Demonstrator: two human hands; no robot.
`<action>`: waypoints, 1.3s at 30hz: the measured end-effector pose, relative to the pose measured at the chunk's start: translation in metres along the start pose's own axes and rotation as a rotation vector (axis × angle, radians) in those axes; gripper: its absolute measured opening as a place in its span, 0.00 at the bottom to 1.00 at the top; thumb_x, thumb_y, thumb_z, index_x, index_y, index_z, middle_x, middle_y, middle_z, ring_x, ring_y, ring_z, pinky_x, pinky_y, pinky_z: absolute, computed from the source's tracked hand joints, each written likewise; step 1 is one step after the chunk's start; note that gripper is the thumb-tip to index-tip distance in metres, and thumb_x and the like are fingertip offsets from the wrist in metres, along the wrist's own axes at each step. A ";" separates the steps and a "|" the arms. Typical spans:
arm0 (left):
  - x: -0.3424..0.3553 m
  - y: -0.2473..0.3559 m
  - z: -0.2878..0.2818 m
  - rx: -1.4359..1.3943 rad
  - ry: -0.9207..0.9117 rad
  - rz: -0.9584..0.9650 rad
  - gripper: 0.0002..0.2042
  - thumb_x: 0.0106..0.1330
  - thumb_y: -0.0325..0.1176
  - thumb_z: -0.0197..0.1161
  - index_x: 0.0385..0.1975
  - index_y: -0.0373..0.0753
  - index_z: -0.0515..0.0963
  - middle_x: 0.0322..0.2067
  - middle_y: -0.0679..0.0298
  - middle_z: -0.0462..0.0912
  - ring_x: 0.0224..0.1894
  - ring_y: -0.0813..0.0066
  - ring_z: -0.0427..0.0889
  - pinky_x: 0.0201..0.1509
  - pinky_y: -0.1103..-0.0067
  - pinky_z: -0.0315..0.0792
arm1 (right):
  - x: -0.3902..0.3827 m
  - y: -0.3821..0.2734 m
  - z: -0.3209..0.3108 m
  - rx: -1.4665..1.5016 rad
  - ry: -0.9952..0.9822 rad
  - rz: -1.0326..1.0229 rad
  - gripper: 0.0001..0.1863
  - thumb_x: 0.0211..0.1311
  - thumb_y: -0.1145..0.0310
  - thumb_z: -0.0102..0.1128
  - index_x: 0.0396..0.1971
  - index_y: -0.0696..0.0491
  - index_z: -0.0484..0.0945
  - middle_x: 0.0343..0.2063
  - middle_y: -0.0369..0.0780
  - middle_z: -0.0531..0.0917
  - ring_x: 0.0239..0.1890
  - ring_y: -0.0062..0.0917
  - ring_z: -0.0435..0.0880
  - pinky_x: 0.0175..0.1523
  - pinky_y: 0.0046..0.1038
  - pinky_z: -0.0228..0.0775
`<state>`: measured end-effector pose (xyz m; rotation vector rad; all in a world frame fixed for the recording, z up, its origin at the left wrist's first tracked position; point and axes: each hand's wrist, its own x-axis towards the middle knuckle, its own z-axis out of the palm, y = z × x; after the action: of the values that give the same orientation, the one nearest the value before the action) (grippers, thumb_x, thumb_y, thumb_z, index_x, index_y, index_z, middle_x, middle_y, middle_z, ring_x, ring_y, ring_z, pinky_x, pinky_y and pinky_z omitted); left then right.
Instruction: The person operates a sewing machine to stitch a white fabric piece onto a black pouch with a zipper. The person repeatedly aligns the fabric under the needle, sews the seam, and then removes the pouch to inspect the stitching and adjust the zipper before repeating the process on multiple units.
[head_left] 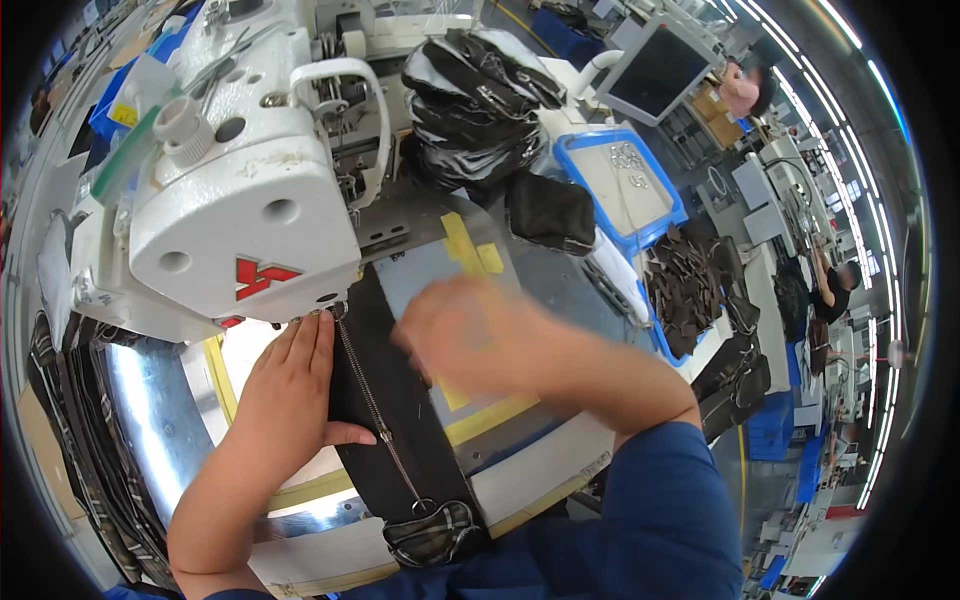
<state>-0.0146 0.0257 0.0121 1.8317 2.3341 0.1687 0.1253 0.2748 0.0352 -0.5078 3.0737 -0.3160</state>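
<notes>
A long black fabric strip (425,445) lies on the sewing machine's bed, with a metal zipper (364,385) running down its length. At the strip's near end sits a plaid piece (435,537) with a metal ring beside it. My left hand (285,395) rests flat on the strip's left edge, fingers stretched toward the needle area and thumb spread out near the zipper. That needle area is hidden under the white sewing machine head (240,215). Over the strip's right side is my right hand (475,335), smeared by motion, so its fingers cannot be made out.
Dark pouches (475,110) are piled behind the machine bed, with a single black pouch (550,212) nearer. On the right are a blue-rimmed tray (578,165) of metal rings and many brown pieces (685,285). Dark strips (95,450) hang at left. A monitor (660,70) stands beyond.
</notes>
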 end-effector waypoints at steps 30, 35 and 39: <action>-0.021 -0.001 0.031 -0.220 0.384 0.040 0.36 0.55 0.52 0.80 0.58 0.30 0.83 0.59 0.49 0.84 0.61 0.48 0.81 0.68 0.60 0.74 | -0.116 0.118 -0.015 -0.504 -0.113 0.630 0.10 0.52 0.67 0.66 0.31 0.56 0.85 0.34 0.47 0.88 0.43 0.45 0.88 0.53 0.46 0.75; -0.021 0.000 0.028 -0.242 0.495 0.067 0.36 0.57 0.50 0.80 0.60 0.30 0.82 0.58 0.48 0.84 0.58 0.47 0.82 0.66 0.60 0.75 | -0.079 0.060 -0.052 -0.469 0.256 0.602 0.07 0.55 0.72 0.63 0.31 0.58 0.84 0.30 0.50 0.87 0.37 0.46 0.87 0.49 0.46 0.76; -0.024 0.000 0.024 -0.619 0.568 0.066 0.36 0.62 0.50 0.79 0.64 0.30 0.78 0.56 0.49 0.84 0.58 0.52 0.83 0.65 0.66 0.75 | -0.046 -0.014 -0.086 0.007 0.552 0.457 0.07 0.62 0.73 0.61 0.36 0.58 0.85 0.30 0.49 0.86 0.33 0.46 0.86 0.42 0.41 0.78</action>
<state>-0.0045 0.0020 -0.0101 1.6642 2.1420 1.4015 0.1696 0.2934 0.1214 0.3538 3.5653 -0.5240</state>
